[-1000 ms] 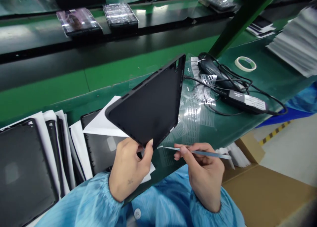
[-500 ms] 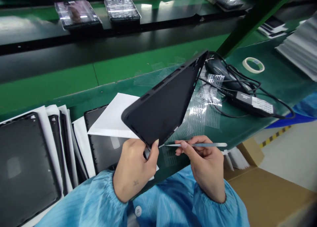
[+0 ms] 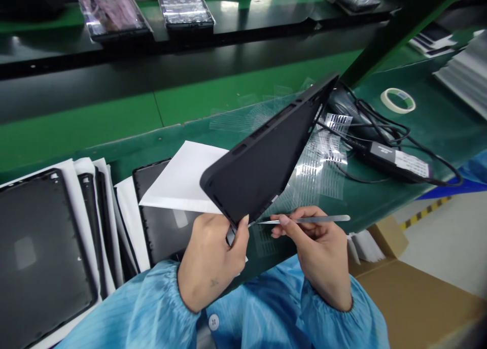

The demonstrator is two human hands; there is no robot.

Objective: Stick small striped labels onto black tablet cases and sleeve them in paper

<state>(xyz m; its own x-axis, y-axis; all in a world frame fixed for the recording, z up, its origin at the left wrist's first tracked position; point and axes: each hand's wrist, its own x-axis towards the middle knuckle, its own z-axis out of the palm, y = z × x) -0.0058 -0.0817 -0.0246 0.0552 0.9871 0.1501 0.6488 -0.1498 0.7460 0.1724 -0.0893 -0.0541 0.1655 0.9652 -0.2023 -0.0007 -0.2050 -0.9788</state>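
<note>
My left hand (image 3: 213, 257) grips the near corner of a black tablet back cover (image 3: 266, 159), tilted up on edge above the green bench. Fingers and thumb of my right hand (image 3: 315, 252) pinch metal tweezers (image 3: 304, 219), whose tip points left and meets the cover's lower edge next to my left thumb. Under the cover lies a white paper sheet (image 3: 182, 179) on top of another dark cover (image 3: 163, 227). Clear sheets of small stickers (image 3: 315, 166) lie on the bench just behind the tweezers.
More dark covers with white sheets between them (image 3: 45, 242) are stacked at the left. A black device with tangled cables (image 3: 380, 141) and a tape roll (image 3: 397, 100) lie at the right. Wrapped tablets (image 3: 184, 9) sit on the far conveyor. A cardboard box (image 3: 418, 298) stands below right.
The cover has swung right and turned more edge-on in my left hand. The tweezers have levelled out and their tip has closed in on the cover's lower edge.
</note>
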